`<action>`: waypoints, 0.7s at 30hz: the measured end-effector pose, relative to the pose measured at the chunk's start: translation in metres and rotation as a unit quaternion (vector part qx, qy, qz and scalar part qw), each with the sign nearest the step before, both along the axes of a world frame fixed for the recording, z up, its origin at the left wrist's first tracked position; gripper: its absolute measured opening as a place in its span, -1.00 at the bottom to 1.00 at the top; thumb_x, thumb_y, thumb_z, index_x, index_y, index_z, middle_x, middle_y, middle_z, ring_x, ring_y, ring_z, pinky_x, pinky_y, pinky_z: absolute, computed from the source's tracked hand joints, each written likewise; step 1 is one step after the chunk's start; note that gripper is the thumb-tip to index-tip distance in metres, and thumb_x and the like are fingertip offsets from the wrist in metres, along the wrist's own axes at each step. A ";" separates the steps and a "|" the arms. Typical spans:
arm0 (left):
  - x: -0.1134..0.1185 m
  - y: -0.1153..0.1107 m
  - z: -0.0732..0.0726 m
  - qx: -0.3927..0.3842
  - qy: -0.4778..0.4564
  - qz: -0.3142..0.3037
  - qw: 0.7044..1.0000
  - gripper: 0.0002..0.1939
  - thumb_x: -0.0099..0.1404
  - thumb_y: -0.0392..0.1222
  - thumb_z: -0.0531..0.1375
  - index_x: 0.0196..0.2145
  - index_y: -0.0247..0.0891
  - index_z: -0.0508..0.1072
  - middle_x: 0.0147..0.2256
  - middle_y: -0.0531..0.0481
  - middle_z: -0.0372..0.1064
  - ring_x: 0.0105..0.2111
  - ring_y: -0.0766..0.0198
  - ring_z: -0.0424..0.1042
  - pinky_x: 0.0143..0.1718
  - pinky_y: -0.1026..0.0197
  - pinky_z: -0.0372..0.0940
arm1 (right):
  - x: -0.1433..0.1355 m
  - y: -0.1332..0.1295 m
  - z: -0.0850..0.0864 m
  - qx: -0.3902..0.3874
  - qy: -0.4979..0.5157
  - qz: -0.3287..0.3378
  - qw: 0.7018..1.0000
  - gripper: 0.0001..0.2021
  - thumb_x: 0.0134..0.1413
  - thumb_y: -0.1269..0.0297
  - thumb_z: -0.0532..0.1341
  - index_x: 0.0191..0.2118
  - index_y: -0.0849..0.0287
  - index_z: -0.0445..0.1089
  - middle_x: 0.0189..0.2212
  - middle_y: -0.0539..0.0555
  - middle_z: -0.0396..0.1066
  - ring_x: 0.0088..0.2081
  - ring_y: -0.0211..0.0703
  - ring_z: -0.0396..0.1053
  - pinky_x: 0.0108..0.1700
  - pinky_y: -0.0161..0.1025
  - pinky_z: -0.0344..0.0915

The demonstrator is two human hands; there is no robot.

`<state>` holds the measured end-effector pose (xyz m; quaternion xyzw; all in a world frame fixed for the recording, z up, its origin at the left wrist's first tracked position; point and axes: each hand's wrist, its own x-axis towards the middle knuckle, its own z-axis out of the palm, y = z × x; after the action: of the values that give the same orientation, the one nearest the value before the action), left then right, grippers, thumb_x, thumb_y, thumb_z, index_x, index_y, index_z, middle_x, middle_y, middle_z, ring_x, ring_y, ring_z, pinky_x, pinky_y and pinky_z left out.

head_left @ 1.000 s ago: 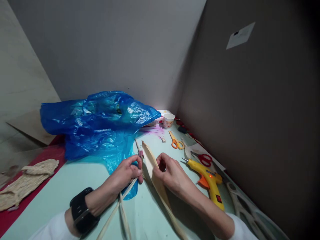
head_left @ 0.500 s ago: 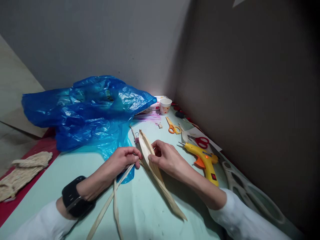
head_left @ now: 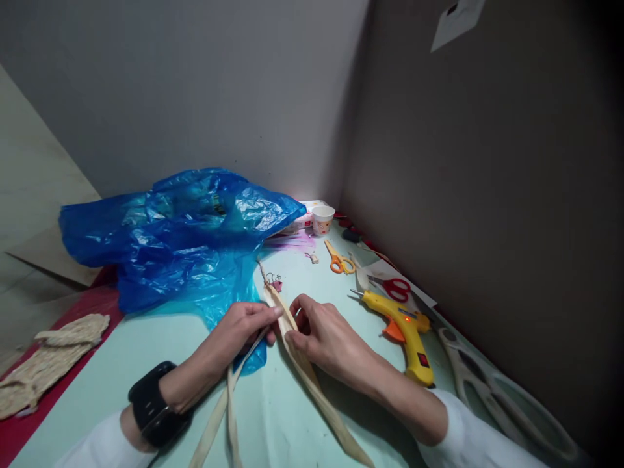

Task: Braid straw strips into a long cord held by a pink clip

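Note:
A long, pale dried husk strip (head_left: 316,389), folded lengthwise, slants across the table's middle. My right hand (head_left: 322,328) pinches its edge from the right, thumb on the near face. My left hand (head_left: 246,328) is closed at its upper left part, the thumb pressed against the husk. Narrow pale strips (head_left: 212,422) trail from beneath my left hand toward the near edge. A thin twisted cord end (head_left: 262,268) shows beyond the husk's far tip. How the strips join under my fingers is hidden.
A blue plastic bag (head_left: 185,234) lies back left, a woven piece (head_left: 58,354) far left. To the right are a yellow glue gun (head_left: 402,325), red-handled scissors (head_left: 396,290), orange scissors (head_left: 338,260) and large scissors (head_left: 507,396). A paper cup (head_left: 322,221) stands behind.
The husk's far tip has swung down and left toward the cord. My left thumb has moved onto the husk. The view has tilted up slightly.

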<state>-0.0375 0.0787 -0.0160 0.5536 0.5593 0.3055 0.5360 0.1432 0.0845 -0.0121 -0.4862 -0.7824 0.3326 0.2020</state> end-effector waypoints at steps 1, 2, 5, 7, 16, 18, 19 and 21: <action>0.001 0.000 0.000 0.004 0.016 0.007 1.000 -0.67 0.18 -0.05 0.14 -0.62 -0.30 0.38 -0.70 0.18 -0.01 -0.65 0.43 -0.11 -0.59 0.25 -0.21 | 0.001 0.001 0.000 0.000 0.015 0.006 1.000 -0.88 -0.02 0.36 0.15 -0.28 0.18 0.27 -0.47 -0.02 0.37 -0.44 -0.26 0.23 -0.44 -0.33 0.00; 0.002 0.000 0.000 0.005 0.030 0.014 0.999 -0.69 0.16 -0.07 0.16 -0.63 -0.30 0.38 -0.70 0.17 0.01 -0.65 0.43 -0.08 -0.59 0.26 -0.20 | 0.002 0.002 0.000 -0.005 0.035 0.012 0.999 -0.89 -0.02 0.36 0.15 -0.29 0.18 0.28 -0.47 -0.03 0.36 -0.44 -0.26 0.23 -0.44 -0.34 0.01; 0.003 0.001 -0.001 0.008 0.039 0.018 0.999 -0.73 0.11 -0.11 0.19 -0.65 -0.29 0.37 -0.68 0.12 0.14 -0.64 0.41 0.00 -0.57 0.27 -0.14 | 0.006 0.010 0.000 -0.054 0.097 0.019 0.994 -0.87 0.00 0.37 0.14 -0.27 0.20 0.33 -0.50 -0.04 0.32 -0.45 -0.28 0.21 -0.44 -0.35 0.03; 0.003 0.001 -0.002 0.007 0.036 0.016 0.999 -0.74 0.09 -0.12 0.20 -0.65 -0.29 0.37 -0.66 0.09 0.21 -0.63 0.40 0.04 -0.56 0.28 -0.10 | 0.008 0.015 0.001 -0.108 0.137 0.016 0.984 -0.81 0.01 0.38 0.12 -0.20 0.22 0.34 -0.50 -0.04 0.29 -0.46 -0.28 0.20 -0.43 -0.36 0.05; 0.000 0.001 -0.004 -0.001 0.047 0.020 0.999 -0.74 0.04 -0.08 0.22 -0.65 -0.31 0.41 -0.70 0.13 0.14 -0.65 0.42 -0.01 -0.57 0.27 -0.17 | 0.017 0.015 0.009 -0.050 0.146 0.044 0.987 -0.72 -0.01 0.45 0.07 -0.13 0.15 0.31 -0.60 -0.13 0.24 -0.55 -0.32 0.13 -0.46 -0.38 0.03; 0.001 0.002 -0.003 -0.006 0.042 0.020 0.999 -0.74 0.03 -0.07 0.22 -0.65 -0.31 0.40 -0.70 0.13 0.15 -0.66 0.42 -0.01 -0.58 0.27 -0.18 | 0.015 0.016 0.012 -0.061 0.162 0.073 0.982 -0.75 -0.04 0.50 0.04 -0.26 0.19 0.40 -0.56 -0.08 0.29 -0.50 -0.31 0.18 -0.40 -0.38 0.09; 0.001 0.002 -0.003 -0.009 0.039 0.020 0.999 -0.73 0.02 -0.06 0.22 -0.66 -0.31 0.40 -0.70 0.14 0.13 -0.66 0.42 -0.02 -0.58 0.27 -0.19 | 0.014 0.016 0.013 -0.075 0.175 0.082 0.978 -0.74 -0.07 0.53 0.03 -0.33 0.22 0.43 -0.52 -0.04 0.32 -0.45 -0.30 0.21 -0.35 -0.37 0.12; 0.002 0.003 -0.003 -0.015 0.034 0.023 0.999 -0.73 0.00 -0.04 0.23 -0.66 -0.29 0.37 -0.72 0.16 0.09 -0.68 0.43 -0.05 -0.59 0.27 -0.21 | 0.012 0.017 0.011 -0.120 0.213 0.101 0.964 -0.70 -0.12 0.56 0.00 -0.35 0.25 0.45 -0.45 0.01 0.37 -0.38 -0.27 0.27 -0.24 -0.34 0.18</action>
<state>-0.0358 0.0819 -0.0193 0.5424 0.5943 0.2906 0.5178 0.1548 0.1012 -0.0007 -0.3433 -0.7208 0.5387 0.2690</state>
